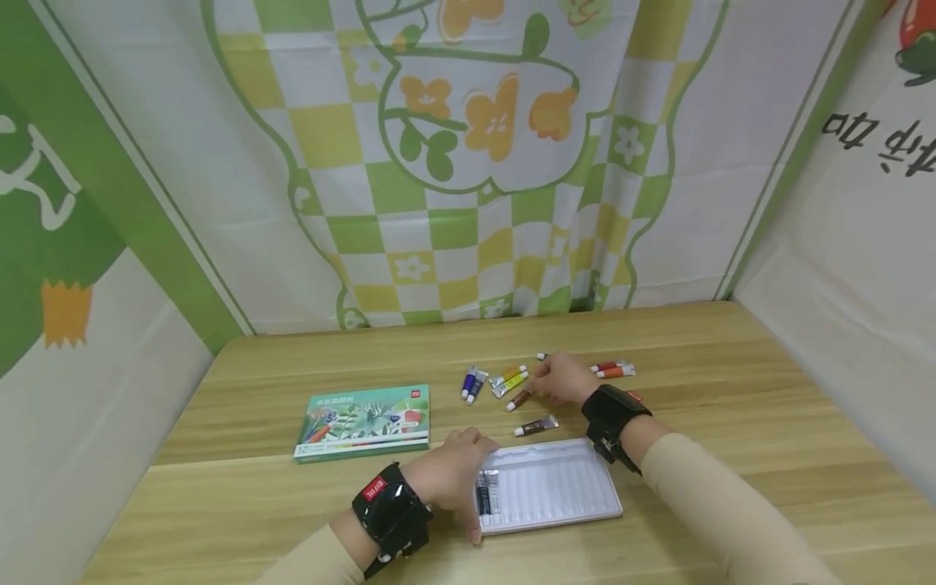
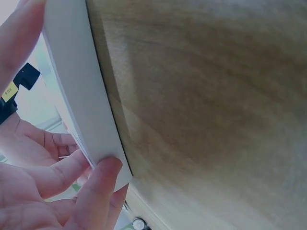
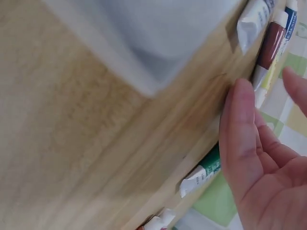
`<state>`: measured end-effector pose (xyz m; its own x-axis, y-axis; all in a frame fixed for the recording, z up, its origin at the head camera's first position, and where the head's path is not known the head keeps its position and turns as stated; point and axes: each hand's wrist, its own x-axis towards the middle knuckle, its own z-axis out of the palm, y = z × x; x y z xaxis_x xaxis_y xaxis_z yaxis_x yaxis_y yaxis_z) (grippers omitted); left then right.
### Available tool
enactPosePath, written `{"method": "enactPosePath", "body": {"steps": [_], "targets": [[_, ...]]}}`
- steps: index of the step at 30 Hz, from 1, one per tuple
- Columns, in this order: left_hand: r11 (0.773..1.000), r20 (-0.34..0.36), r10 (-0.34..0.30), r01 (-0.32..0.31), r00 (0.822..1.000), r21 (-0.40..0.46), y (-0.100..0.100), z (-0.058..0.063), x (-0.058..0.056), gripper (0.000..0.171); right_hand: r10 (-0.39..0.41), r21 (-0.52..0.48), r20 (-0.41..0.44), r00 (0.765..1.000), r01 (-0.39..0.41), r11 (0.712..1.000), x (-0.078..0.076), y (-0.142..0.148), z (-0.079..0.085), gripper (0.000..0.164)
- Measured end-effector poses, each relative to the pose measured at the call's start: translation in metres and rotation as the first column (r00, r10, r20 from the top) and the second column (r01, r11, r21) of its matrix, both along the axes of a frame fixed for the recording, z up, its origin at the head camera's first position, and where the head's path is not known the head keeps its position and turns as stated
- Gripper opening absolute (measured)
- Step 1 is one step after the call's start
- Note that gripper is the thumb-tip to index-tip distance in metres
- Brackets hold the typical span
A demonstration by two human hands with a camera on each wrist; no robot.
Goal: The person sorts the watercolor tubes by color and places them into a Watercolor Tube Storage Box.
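Note:
My left hand (image 1: 455, 473) grips the left side of a white plastic tray (image 1: 559, 487), thumb at its near corner and fingers at the far one. Two paint tubes, one black (image 1: 483, 497) and one white (image 1: 494, 494), lie in its leftmost slots. My right hand (image 1: 563, 379) is beyond the tray over the table, its fingertips right at the crimped end of a reddish-brown paint tube (image 3: 271, 45). In the right wrist view its fingers are nearly straight, with a green tube (image 3: 204, 171) beside them. A dark brown tube (image 1: 537, 426) lies just behind the tray.
A teal paint box (image 1: 366, 421) lies left of the tray. Behind the tray are blue-violet tubes (image 1: 469, 383), yellow tubes (image 1: 509, 382) and, further right, red and orange tubes (image 1: 614, 370). A patterned curtain (image 1: 475, 244) hangs at the table's back edge.

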<state>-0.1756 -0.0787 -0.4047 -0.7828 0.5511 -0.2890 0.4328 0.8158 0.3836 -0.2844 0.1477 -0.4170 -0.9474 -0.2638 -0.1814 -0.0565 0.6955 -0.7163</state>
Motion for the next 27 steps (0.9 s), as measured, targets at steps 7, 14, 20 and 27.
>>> {"method": "enactPosePath", "body": {"steps": [7,14,20,27], "targets": [[1.000,-0.003,-0.010,0.010,1.000,-0.017,0.000,0.000,-0.001,0.118,0.013,0.146,0.023,1.000,-0.016,0.989,-0.004,-0.009,0.003,0.050],[1.000,0.000,-0.001,0.001,1.000,-0.021,0.000,-0.001,0.000,0.119,0.008,0.244,0.081,0.997,-0.027,0.969,-0.007,-0.023,0.014,0.054],[1.000,0.002,0.007,-0.007,1.000,-0.025,0.001,-0.002,-0.001,0.119,0.016,0.287,0.066,0.998,-0.034,0.957,-0.012,-0.029,0.014,0.053],[1.000,0.002,0.003,-0.003,1.000,-0.021,0.001,-0.001,-0.001,0.120,-0.018,0.122,0.113,0.993,0.004,0.992,-0.012,-0.026,0.011,0.050]]}}
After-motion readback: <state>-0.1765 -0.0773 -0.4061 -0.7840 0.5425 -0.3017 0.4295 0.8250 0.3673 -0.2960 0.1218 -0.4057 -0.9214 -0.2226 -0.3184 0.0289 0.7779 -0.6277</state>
